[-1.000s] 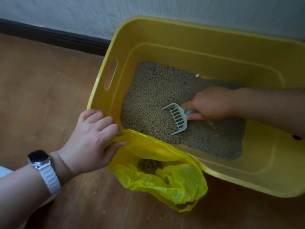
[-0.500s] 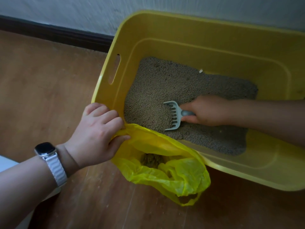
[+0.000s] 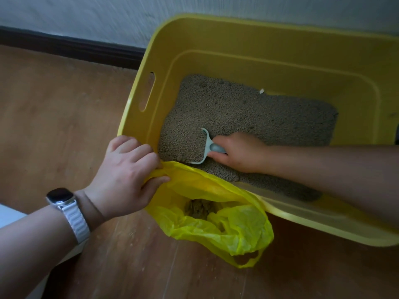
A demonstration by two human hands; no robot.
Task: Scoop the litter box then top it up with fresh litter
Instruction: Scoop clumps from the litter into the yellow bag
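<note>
Floor: we saw brown wood planks. A dark baseboard ran under a pale wall at the back.
Litter box: yellow plastic tub standing on the floor against the wall, with a handle slot cut in its left end.
Litter: grey-brown grains covered most of the box bottom. We noted a bare yellow strip along the near side.
Bag: thin yellow plastic, outside the box at its near-left corner. Its mouth was open and its upper edge draped over the box's near rim. The rest sagged onto the floor.
Clumps: we saw a brownish lump of litter down inside the bag.
Left hand: at the box's near-left corner, fingers curled over the rim and thumb pinching the bag's edge.
Right hand: inside the box, low over the litter, fingers wrapped round the scoop handle.
Scoop: pale grey-blue, in the near-left part of the box just beside the bag's mouth. Its head was sunk in the litter, so we could make out only its back rim and handle.
Watch: dark face on a white band, on the left wrist.
Speck: a small white bit at the litter's far edge. We could not tell what it was.
</note>
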